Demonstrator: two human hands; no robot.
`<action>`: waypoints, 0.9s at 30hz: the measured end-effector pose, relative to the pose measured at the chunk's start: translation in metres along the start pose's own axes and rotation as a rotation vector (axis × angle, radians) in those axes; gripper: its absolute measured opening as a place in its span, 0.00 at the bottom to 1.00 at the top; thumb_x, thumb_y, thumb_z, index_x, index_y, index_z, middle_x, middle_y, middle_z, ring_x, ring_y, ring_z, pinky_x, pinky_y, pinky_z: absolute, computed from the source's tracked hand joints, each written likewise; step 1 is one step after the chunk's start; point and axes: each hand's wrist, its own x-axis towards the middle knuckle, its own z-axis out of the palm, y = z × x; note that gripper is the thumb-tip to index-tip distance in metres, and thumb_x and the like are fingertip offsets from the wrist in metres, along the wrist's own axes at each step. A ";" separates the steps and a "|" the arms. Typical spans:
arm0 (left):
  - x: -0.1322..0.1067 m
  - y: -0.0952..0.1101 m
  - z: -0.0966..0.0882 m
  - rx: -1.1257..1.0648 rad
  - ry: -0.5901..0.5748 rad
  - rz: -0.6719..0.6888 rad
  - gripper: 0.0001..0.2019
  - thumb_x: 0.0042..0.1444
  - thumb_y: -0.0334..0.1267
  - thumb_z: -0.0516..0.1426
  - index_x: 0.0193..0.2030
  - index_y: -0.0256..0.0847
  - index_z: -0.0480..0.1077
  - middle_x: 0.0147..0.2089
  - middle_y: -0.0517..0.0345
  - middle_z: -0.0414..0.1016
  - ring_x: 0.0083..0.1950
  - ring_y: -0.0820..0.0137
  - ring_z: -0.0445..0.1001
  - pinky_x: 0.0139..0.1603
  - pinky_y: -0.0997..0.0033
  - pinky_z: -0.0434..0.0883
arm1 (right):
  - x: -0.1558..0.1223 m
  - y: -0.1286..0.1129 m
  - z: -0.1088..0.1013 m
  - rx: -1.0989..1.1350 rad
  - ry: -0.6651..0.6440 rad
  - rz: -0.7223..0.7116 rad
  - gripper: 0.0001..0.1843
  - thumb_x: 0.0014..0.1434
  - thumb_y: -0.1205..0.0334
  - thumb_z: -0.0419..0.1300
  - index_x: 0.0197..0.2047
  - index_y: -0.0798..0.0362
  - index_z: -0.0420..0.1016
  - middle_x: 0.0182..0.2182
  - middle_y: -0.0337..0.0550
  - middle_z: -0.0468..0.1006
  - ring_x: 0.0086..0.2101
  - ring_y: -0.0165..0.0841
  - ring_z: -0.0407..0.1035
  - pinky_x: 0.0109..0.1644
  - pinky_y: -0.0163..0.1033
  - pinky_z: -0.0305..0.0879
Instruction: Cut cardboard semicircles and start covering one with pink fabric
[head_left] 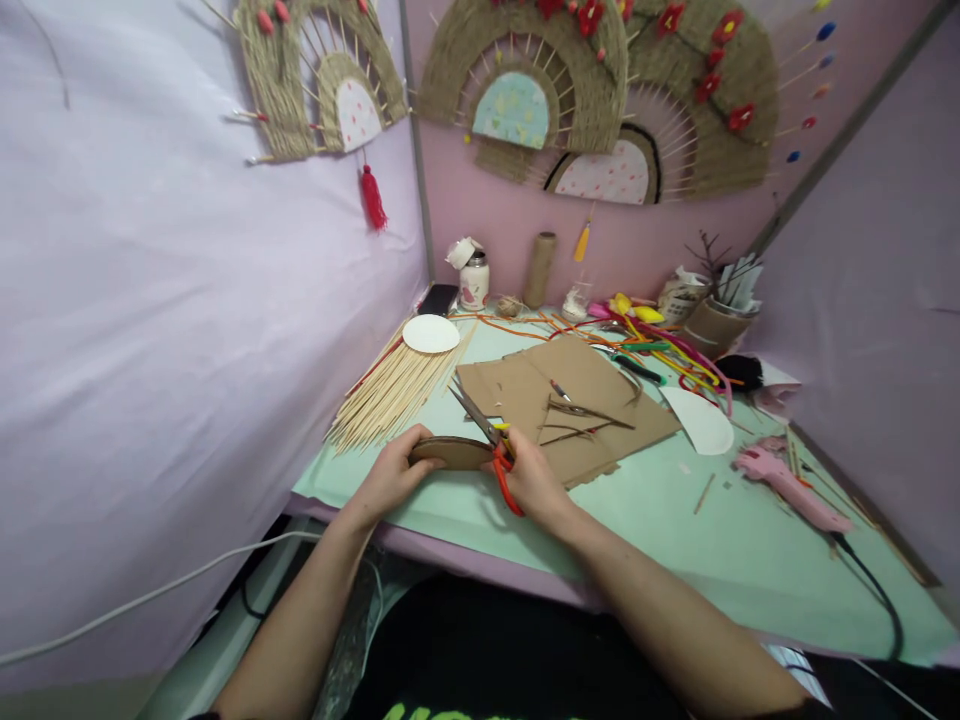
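A half-round piece of brown cardboard (pixel 456 457) is held up near the table's front edge. My left hand (pixel 401 467) pinches its left end between thumb and fingers. At its right end, my right hand (pixel 529 475) is closed on red-handled scissors (pixel 508 490), whose blades point up and to the left, away from me. The right fingers are also close to the cardboard piece; whether they grip it too is partly hidden. Beyond both hands lies a large flat cardboard sheet (pixel 517 385), with thin dark twigs (pixel 589 412) and a pen on it.
Wooden skewers (pixel 401 385) fan out at left, under a white paper oval (pixel 431 334). A pink glue gun (pixel 791 488) with a black cord rests at right, near a white paper piece (pixel 701 420). Pliers (pixel 637 370) and coloured pipe cleaners lie behind. Twine fans hang on the walls.
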 end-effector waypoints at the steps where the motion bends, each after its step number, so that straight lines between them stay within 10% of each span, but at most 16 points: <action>1: -0.001 -0.001 0.001 0.010 -0.005 0.010 0.05 0.55 0.40 0.57 0.35 0.41 0.67 0.32 0.62 0.71 0.35 0.68 0.68 0.37 0.71 0.64 | -0.001 0.000 -0.002 0.023 -0.009 0.009 0.08 0.51 0.58 0.60 0.31 0.49 0.63 0.27 0.38 0.73 0.29 0.34 0.66 0.33 0.38 0.60; 27: 0.000 0.002 -0.001 0.102 -0.045 -0.023 0.06 0.57 0.40 0.56 0.36 0.42 0.64 0.33 0.60 0.71 0.36 0.66 0.68 0.37 0.69 0.64 | -0.005 0.009 -0.034 0.164 0.064 0.149 0.06 0.52 0.63 0.61 0.35 0.51 0.68 0.36 0.44 0.80 0.35 0.36 0.74 0.40 0.41 0.67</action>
